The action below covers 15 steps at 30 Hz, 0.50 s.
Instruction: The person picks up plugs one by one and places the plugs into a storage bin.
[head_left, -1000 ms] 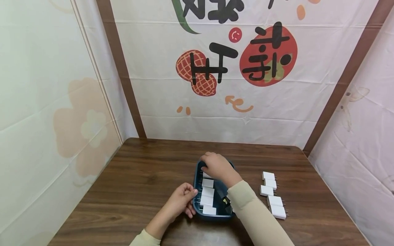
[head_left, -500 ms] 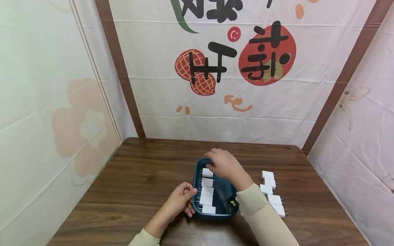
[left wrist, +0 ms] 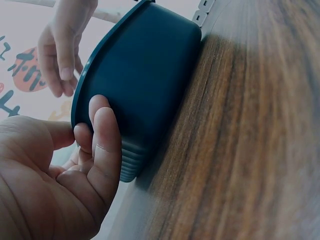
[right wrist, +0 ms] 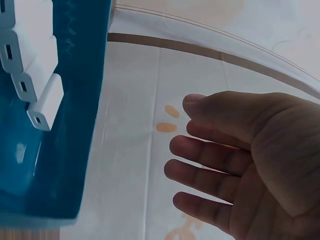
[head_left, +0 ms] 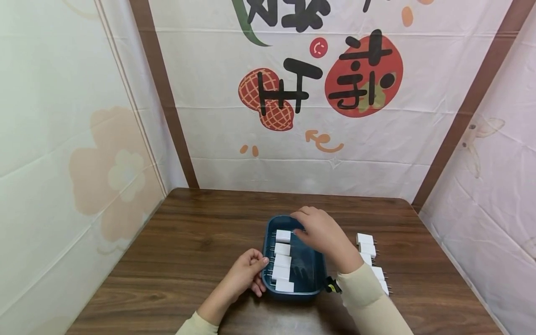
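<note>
In the head view, a dark blue plastic box (head_left: 307, 263) stands on the table. Inside, along its left wall, several white charger plugs (head_left: 283, 261) lie in a column with their prongs to the left. My left hand (head_left: 248, 271) holds the box's left rim, thumb at the edge and fingers along the outer wall (left wrist: 145, 70). Over the box's far right part hovers my right hand (head_left: 323, 233), its fingers loosely extended with nothing in them (right wrist: 200, 160). The charger plug at the far end (head_left: 283, 236) sits just left of that hand. In the right wrist view the chargers show port slots.
More white charger plugs (head_left: 365, 239) lie in a column on the table to the right of the box, prongs to the right; the right sleeve (head_left: 368, 291) partly covers them. Printed fabric (head_left: 217, 130) hangs behind the wooden table (head_left: 188, 246).
My right hand has drawn away to the right from the farthest charger plug in the box, leaving it lying in the column. The left hand has stayed at the rim.
</note>
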### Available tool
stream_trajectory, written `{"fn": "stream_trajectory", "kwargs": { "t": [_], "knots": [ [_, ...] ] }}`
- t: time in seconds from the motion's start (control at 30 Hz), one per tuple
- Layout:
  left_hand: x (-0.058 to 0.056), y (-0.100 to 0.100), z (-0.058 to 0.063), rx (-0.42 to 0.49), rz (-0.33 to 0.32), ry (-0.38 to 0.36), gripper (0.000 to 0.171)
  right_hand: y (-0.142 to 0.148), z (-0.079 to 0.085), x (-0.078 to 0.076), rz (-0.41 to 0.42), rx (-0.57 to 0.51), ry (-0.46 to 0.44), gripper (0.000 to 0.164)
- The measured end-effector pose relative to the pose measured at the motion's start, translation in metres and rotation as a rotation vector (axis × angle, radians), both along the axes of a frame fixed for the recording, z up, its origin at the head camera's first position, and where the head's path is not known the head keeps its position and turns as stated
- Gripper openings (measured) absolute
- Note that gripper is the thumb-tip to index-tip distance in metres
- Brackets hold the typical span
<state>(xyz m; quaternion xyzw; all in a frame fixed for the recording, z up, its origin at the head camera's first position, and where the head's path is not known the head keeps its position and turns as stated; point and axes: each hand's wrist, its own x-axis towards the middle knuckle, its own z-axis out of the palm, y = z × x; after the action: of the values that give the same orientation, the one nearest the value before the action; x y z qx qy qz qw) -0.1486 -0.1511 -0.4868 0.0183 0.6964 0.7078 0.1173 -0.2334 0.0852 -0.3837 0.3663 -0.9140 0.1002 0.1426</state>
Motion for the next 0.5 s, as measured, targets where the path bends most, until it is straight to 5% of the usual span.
{"fn": "stream_trajectory", "kwargs": {
  "t": [0.5],
  "knots": [
    [0.001,0.000,-0.001,0.000,-0.004,0.011,0.026,0.032,0.004,0.002,-0.036,0.011,0.001,0.046]
  ]
}}
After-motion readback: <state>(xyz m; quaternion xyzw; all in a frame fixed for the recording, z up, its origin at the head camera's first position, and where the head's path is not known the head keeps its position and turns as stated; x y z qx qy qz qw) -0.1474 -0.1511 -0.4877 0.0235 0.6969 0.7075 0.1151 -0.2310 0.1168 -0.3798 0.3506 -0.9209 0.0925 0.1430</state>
